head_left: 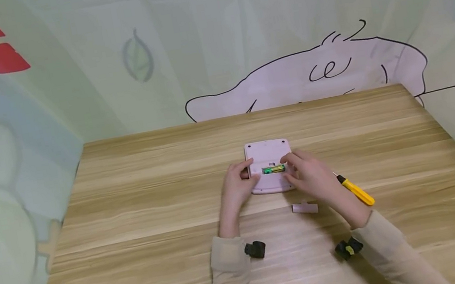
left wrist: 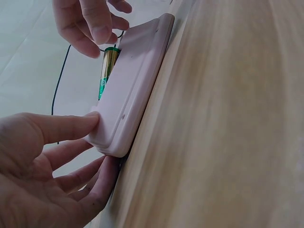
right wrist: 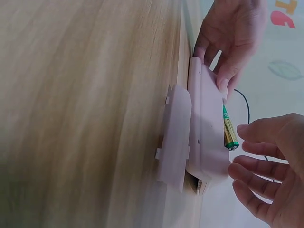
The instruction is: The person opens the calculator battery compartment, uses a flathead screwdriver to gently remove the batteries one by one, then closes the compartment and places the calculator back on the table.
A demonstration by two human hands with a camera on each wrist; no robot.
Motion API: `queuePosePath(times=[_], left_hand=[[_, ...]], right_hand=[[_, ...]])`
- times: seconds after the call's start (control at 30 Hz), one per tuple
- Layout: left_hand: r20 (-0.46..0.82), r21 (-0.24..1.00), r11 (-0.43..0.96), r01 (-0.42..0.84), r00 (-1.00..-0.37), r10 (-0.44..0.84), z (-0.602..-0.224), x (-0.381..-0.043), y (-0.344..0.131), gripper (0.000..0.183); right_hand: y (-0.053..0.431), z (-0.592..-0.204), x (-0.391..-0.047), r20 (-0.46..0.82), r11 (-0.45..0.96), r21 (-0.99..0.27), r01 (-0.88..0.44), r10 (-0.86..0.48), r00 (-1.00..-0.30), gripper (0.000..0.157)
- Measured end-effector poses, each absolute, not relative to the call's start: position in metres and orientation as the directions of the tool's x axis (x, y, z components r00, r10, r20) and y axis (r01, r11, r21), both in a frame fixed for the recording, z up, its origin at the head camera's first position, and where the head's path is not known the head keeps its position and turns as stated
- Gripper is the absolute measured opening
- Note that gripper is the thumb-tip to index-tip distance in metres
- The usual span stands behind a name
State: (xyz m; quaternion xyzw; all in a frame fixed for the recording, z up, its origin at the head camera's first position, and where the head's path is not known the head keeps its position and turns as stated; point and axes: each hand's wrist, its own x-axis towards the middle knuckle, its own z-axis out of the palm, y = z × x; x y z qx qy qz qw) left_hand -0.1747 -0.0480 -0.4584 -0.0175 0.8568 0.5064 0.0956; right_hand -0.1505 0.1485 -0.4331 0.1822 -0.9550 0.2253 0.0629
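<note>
"Gripping the case [head_left: 267, 151] at its left edge, there's the left hand [head_left: 237, 184] on my head feed, thumb on top, fingers against the side!"

"And the right hand [head_left: 313, 176]?"

"Over the case's right side, thumb and fingers parted at the end of the battery [head_left: 273, 170], gold and green. Are the tips touching it? From my seat I can't tell."

"Where's the case itself?"

"Flat near the middle of the table [head_left: 145, 217], between the hands, pink back up. The battery lies crosswise in its slot; both wrist feeds show me its right end poking above the back."

"Anything nearer?"

"Yes, I've got the cover [head_left: 305, 208], a pink strip with small tabs, lying on the table near the case's right corner, apart from it."

"And that yellow?"

"The screwdriver [head_left: 357, 191]! Right of the right wrist, handle toward near right, tip pointing far left. Both sleeves [head_left: 230, 283] come in from the near side, a black clip [head_left: 256, 250] at each cuff; beyond the far edge I see printed cloth [head_left: 200, 40]."
</note>
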Motion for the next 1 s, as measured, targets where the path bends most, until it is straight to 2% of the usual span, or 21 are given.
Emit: queuePosePath(times=[1.0], left_hand=[[-0.166, 0.856, 0.505, -0.111, -0.984, 0.065, -0.457, -0.175, -0.048, 0.047]], right_hand=[[0.137, -0.436, -0.166, 0.191, 0.829, -0.326, -0.455, -0.414, -0.89, 0.024]])
